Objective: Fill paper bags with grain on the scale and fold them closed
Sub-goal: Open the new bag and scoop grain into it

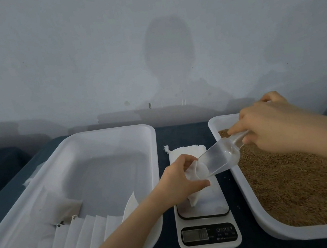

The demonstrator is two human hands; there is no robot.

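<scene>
Tilting down toward the left, a clear plastic scoop (221,158) was held by its handle in the right hand (273,126), the fingers curled round that handle above the far end of the grain tray. The scoop's wide lip was set right at the open mouth of a small white paper bag (194,199). That mouth was pinched open by the left hand (182,179), thumb underneath and fingers curled over the top edge.

The bag was stood on the platform of a white digital kitchen scale (209,208), itself placed on the dark blue surface (183,133) between two trays. Whether any grain lay inside the scoop could not be told through the clear plastic, and the figures on the scale's display could not be read.

Just behind the scale, a stack of flat white bags (185,151) was seen, a bit of string showing at its far left corner. On the right, a white rectangular plastic tray (265,227) was filled with brown grain (294,178). On the left, a larger white plastic tray (104,132) was occupied by one plump filled bag (65,208), and a row of flat empty bags (85,233) was fanned along its near wall.
</scene>
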